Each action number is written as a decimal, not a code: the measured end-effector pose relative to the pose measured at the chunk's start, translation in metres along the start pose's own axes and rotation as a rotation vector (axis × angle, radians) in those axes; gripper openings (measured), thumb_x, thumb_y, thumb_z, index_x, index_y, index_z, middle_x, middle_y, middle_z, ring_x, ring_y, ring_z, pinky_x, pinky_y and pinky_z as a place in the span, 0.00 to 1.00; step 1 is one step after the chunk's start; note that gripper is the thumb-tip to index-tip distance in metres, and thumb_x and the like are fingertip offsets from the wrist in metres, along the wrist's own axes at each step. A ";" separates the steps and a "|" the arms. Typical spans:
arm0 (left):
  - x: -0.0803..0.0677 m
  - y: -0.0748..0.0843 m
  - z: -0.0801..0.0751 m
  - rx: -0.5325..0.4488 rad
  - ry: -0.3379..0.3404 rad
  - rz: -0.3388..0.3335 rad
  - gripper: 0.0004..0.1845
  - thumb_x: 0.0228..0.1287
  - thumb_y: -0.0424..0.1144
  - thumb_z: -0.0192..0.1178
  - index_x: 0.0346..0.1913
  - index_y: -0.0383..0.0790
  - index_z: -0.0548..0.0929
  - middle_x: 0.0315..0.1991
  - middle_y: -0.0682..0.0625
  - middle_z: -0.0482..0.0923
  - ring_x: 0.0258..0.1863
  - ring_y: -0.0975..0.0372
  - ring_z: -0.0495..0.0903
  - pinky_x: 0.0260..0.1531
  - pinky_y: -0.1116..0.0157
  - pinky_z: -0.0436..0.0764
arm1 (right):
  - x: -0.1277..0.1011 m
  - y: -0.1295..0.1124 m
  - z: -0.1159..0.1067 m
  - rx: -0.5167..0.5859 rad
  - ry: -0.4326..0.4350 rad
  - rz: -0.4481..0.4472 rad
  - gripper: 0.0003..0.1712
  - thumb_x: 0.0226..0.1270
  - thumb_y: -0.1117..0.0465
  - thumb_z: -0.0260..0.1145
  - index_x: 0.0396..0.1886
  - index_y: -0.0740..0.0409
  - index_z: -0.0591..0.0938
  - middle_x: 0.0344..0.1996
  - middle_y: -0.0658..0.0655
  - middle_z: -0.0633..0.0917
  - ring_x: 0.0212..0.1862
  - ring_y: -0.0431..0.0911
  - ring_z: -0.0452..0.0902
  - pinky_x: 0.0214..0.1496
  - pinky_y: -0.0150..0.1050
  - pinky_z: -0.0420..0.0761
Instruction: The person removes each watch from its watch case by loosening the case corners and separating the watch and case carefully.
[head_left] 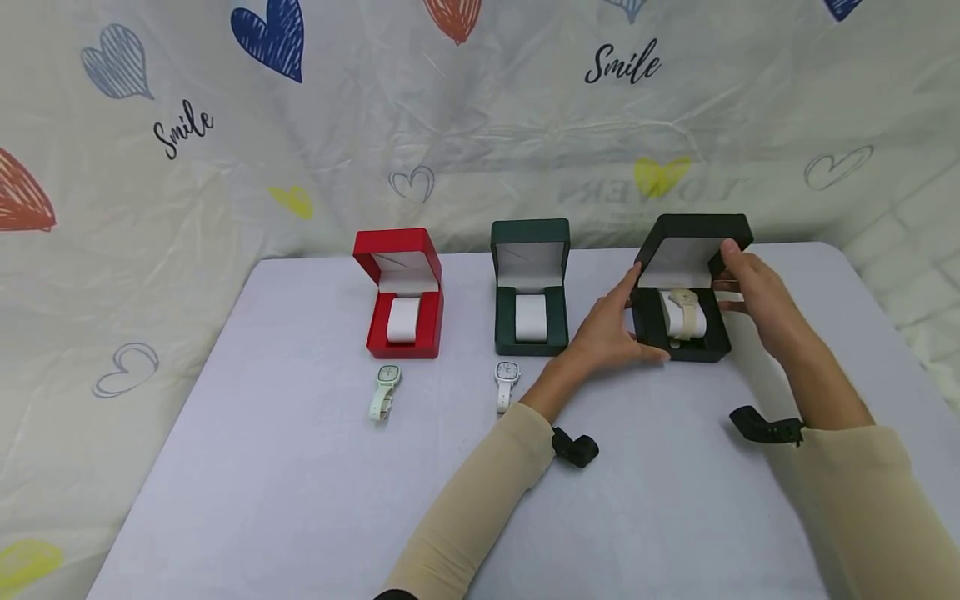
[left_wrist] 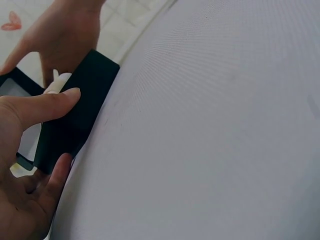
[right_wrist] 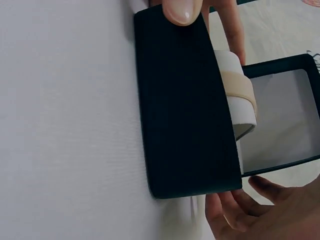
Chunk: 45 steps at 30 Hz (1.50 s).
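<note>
An open black watch box (head_left: pixel 686 333) (left_wrist: pixel 75 115) (right_wrist: pixel 185 105) stands at the right of the table. A beige watch (head_left: pixel 684 310) (right_wrist: pixel 240 87) is wrapped round its white pillow. My left hand (head_left: pixel 611 333) (left_wrist: pixel 25 115) braces the box: straight fingers lie along its left side and the thumb (right_wrist: pixel 182 10) presses on its front wall. My right hand (head_left: pixel 753 283) (right_wrist: pixel 260 215) is at the box's right side. One fingertip rests on the edge of the raised lid (head_left: pixel 693 242) (right_wrist: pixel 280 120), and the other fingers are relaxed.
An open red box (head_left: pixel 397 292) and an open green box (head_left: pixel 530 287) stand to the left, each with a bare white pillow. A mint watch (head_left: pixel 385 390) and a white watch (head_left: pixel 507 383) lie in front of them on the grey table (head_left: pixel 300 483). A heart-printed sheet hangs behind.
</note>
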<state>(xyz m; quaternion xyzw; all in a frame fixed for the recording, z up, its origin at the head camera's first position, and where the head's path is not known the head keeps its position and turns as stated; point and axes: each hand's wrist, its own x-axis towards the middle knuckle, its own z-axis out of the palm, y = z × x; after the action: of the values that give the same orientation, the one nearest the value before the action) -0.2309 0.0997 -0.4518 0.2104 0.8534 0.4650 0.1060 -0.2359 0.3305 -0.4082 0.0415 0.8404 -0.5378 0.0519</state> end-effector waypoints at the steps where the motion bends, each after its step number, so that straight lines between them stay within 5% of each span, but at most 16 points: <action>1: 0.000 0.000 0.000 -0.002 -0.001 -0.002 0.72 0.46 0.48 0.85 0.85 0.64 0.41 0.84 0.59 0.54 0.75 0.63 0.72 0.57 0.75 0.80 | -0.002 0.000 0.001 -0.020 0.011 -0.002 0.47 0.81 0.32 0.42 0.78 0.68 0.58 0.57 0.58 0.71 0.48 0.31 0.69 0.42 0.20 0.77; 4: 0.000 -0.001 0.001 -0.005 0.001 -0.002 0.72 0.46 0.47 0.85 0.85 0.65 0.41 0.83 0.59 0.55 0.75 0.63 0.72 0.55 0.76 0.79 | -0.007 0.000 0.002 -0.096 0.072 -0.005 0.51 0.80 0.33 0.47 0.82 0.68 0.52 0.64 0.64 0.71 0.46 0.26 0.70 0.41 0.19 0.75; 7: 0.001 -0.001 0.001 -0.008 0.003 -0.001 0.72 0.46 0.47 0.85 0.85 0.65 0.41 0.83 0.59 0.55 0.75 0.63 0.72 0.54 0.76 0.80 | -0.013 0.002 0.002 -0.145 0.153 -0.014 0.50 0.77 0.33 0.55 0.81 0.64 0.56 0.60 0.52 0.75 0.44 0.24 0.69 0.41 0.17 0.73; 10: 0.001 -0.002 0.002 -0.008 0.001 0.002 0.72 0.46 0.47 0.85 0.85 0.65 0.41 0.84 0.60 0.55 0.75 0.63 0.72 0.54 0.77 0.79 | -0.020 0.004 0.000 -0.144 0.238 -0.044 0.36 0.74 0.36 0.63 0.70 0.52 0.69 0.47 0.35 0.73 0.43 0.25 0.69 0.39 0.17 0.73; 14: 0.001 -0.003 0.002 -0.001 0.005 0.000 0.72 0.46 0.48 0.85 0.85 0.65 0.41 0.84 0.60 0.55 0.75 0.63 0.72 0.56 0.76 0.79 | -0.026 0.008 0.000 -0.116 0.274 -0.103 0.14 0.72 0.43 0.69 0.49 0.38 0.76 0.37 0.28 0.77 0.41 0.27 0.72 0.36 0.18 0.71; 21: 0.001 -0.003 0.000 0.004 0.009 0.010 0.72 0.45 0.48 0.85 0.85 0.63 0.42 0.84 0.60 0.54 0.75 0.63 0.72 0.57 0.76 0.79 | -0.028 0.014 0.003 -0.200 0.161 -0.213 0.22 0.72 0.49 0.71 0.57 0.56 0.81 0.42 0.24 0.80 0.45 0.21 0.75 0.44 0.14 0.71; 30: 0.001 -0.001 0.000 0.029 0.002 0.013 0.72 0.46 0.49 0.85 0.85 0.63 0.41 0.84 0.59 0.55 0.74 0.62 0.72 0.57 0.75 0.80 | -0.027 0.021 0.005 -0.294 -0.004 -0.230 0.33 0.69 0.51 0.74 0.71 0.48 0.76 0.65 0.46 0.77 0.55 0.27 0.69 0.48 0.17 0.70; 45: 0.000 0.000 0.000 0.044 -0.005 0.007 0.71 0.47 0.49 0.84 0.85 0.62 0.40 0.83 0.58 0.56 0.74 0.62 0.72 0.58 0.75 0.78 | -0.020 0.020 -0.001 -0.434 -0.135 -0.314 0.41 0.57 0.60 0.82 0.71 0.54 0.77 0.63 0.55 0.75 0.56 0.27 0.62 0.49 0.28 0.69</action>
<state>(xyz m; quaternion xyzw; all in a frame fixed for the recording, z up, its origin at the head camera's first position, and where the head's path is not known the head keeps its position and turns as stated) -0.2308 0.0994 -0.4521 0.2168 0.8624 0.4460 0.1019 -0.2138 0.3396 -0.4227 -0.1373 0.9268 -0.3481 0.0314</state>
